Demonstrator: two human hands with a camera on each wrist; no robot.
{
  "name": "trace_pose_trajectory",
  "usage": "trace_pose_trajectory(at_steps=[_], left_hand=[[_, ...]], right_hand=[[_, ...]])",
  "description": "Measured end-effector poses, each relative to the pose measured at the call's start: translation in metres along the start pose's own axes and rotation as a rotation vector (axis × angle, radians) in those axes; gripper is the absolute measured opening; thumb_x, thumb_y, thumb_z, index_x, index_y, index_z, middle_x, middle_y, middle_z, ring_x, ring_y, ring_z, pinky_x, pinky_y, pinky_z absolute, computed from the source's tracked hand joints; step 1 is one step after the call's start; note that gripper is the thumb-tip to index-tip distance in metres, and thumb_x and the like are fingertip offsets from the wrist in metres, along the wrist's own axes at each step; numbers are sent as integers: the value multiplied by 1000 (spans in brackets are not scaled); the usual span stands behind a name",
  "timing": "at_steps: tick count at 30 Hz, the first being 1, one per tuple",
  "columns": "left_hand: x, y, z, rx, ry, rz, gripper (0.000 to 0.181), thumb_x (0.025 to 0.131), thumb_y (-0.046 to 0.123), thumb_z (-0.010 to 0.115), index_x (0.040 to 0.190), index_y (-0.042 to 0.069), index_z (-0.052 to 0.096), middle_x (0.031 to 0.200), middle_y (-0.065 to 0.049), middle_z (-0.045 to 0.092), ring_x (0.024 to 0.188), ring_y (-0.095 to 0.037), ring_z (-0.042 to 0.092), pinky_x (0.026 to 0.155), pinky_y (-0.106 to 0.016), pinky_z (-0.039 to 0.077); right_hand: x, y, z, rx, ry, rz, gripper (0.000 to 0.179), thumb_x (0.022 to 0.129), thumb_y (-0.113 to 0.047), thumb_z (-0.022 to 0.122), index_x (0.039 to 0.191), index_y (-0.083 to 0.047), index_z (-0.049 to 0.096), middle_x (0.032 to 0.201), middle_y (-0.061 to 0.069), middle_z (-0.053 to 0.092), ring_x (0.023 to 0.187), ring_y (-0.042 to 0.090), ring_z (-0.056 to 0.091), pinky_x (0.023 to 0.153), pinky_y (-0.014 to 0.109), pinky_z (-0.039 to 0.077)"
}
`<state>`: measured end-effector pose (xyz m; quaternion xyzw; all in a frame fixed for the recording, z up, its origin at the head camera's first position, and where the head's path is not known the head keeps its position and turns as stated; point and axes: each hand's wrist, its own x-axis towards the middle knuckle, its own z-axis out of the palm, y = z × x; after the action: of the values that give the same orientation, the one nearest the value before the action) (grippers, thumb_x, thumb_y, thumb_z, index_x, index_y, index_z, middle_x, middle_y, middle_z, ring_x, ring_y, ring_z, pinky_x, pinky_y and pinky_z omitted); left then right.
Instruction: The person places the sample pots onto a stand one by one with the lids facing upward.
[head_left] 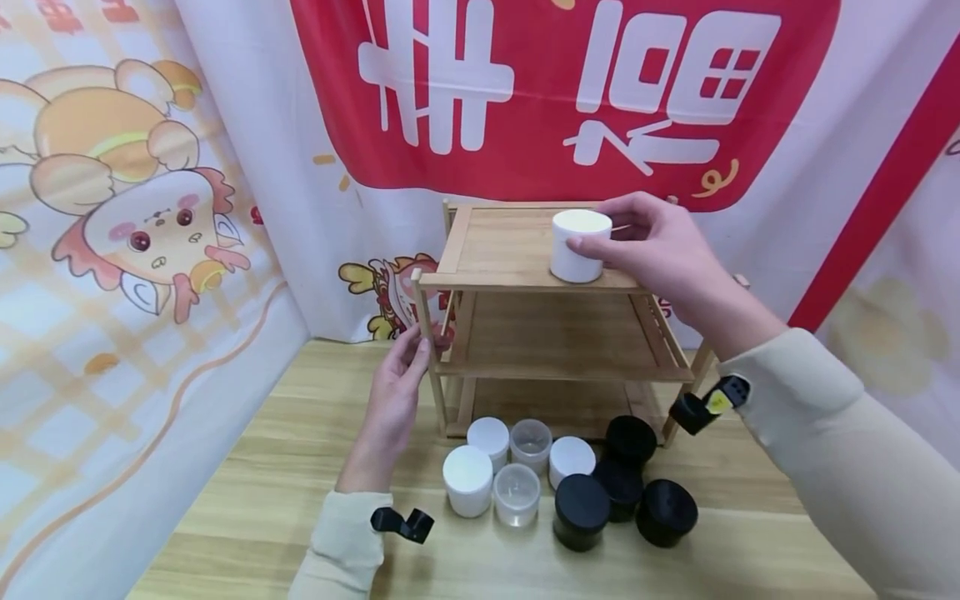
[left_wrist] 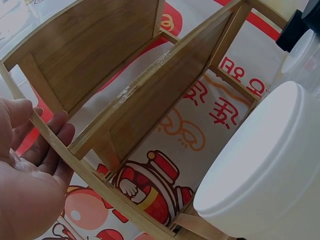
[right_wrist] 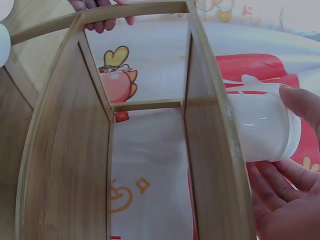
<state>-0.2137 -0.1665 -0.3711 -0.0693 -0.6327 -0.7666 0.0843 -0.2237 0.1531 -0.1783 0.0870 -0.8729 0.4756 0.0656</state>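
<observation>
A white lidded jar (head_left: pixel 576 250) is at the front edge of the top board of a three-tier wooden shelf (head_left: pixel 480 242). My right hand (head_left: pixel 660 254) grips this jar from the right, thumb on the near side and fingers behind. In the right wrist view the jar (right_wrist: pixel 265 122) lies between thumb and fingers, its base against the top board. My left hand (head_left: pixel 401 379) holds the shelf's left front post, and the left wrist view has the fingers (left_wrist: pixel 50 145) wrapped behind that post (left_wrist: pixel 55 140).
Before the shelf on the wooden table (head_left: pixel 262 500) stand white jars (head_left: pixel 468 479), clear jars (head_left: pixel 517 493) and several black jars (head_left: pixel 581 510). A printed curtain (head_left: pixel 360 233) hangs behind the shelf. The middle board (head_left: pixel 555 333) lies under the top one.
</observation>
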Motion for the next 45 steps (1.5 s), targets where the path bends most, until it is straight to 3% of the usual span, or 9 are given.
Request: trace_pose_trajectory(at_steps=[4,12,23,37,45], left_hand=[[2,1,0,1,1,-1,43,115,20,51,157,14,52,158,-13,54,142,-18,51,133,-40,28],[1,1,-1,3,-5,-3,42,115,20,50,157,14,51,160,-17,51,143,-19,51,133,-41,28],[1,0,-2,24,0,-15,42,114,20,52,156,16,53,156,-15,54,140,-19,52,131,-41,30],[2,0,-2,14,-4,-7,42,115,20,51,157,16,51,160,-14,52,142,-19,51,132,-42,30],[1,-1,-2,14,-8,-6,43,115,19,50,157,15,51,160,-16,51,141,-20,51,133,-42,29]], right_hand=[[8,-8,10,4,-7,13,80,87,-57,85,152,-22,54,150,7,59,133,28,57,108,48,56],[13,-16,37,-45,27,-74,74,89,-50,85,148,-18,54,143,7,63,125,26,62,105,45,59],[24,-30,58,-24,7,-5,73,91,-51,84,151,-22,52,148,4,62,128,24,60,104,42,59],[56,-49,84,51,-27,46,72,95,-44,81,156,-26,49,154,1,58,132,20,58,111,35,56],[69,-51,93,48,-49,55,73,97,-45,79,161,-28,47,156,3,56,137,22,56,113,38,54]])
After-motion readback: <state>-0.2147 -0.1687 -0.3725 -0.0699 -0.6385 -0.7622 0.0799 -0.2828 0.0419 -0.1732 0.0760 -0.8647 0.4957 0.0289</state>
